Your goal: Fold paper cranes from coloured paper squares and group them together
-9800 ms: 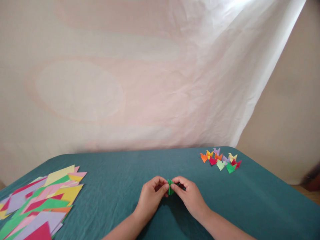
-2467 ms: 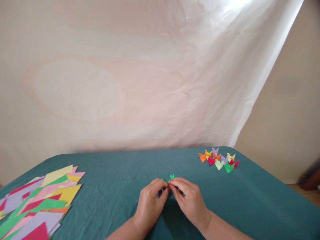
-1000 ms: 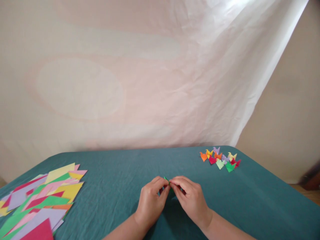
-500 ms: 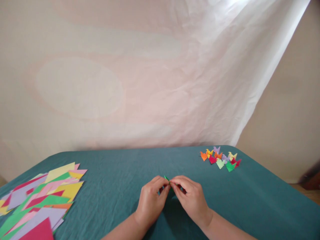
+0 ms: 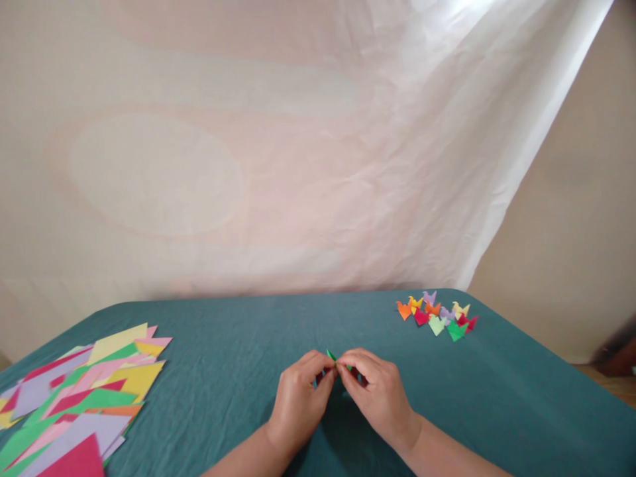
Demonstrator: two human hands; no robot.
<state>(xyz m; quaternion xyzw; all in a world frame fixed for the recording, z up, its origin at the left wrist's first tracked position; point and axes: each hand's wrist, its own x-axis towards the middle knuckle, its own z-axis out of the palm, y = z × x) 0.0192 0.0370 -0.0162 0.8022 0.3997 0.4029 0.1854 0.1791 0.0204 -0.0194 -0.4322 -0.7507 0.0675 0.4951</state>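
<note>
A small folded green paper piece is pinched between the fingertips of both my hands, low in the middle of the view over the teal tablecloth. My left hand and my right hand meet at the fingertips, fingers curled and closed on the paper. Only a green tip pokes out above the fingers; the rest of it is hidden.
A spread pile of coloured paper sheets lies at the table's left front. A cluster of several small folded paper figures in mixed colours sits at the far right. A pale cloth backdrop hangs behind the table.
Ten seconds ago more of the green piece showed between my fingers; now only a small tip shows. Over the last second my hands have hardly moved.
</note>
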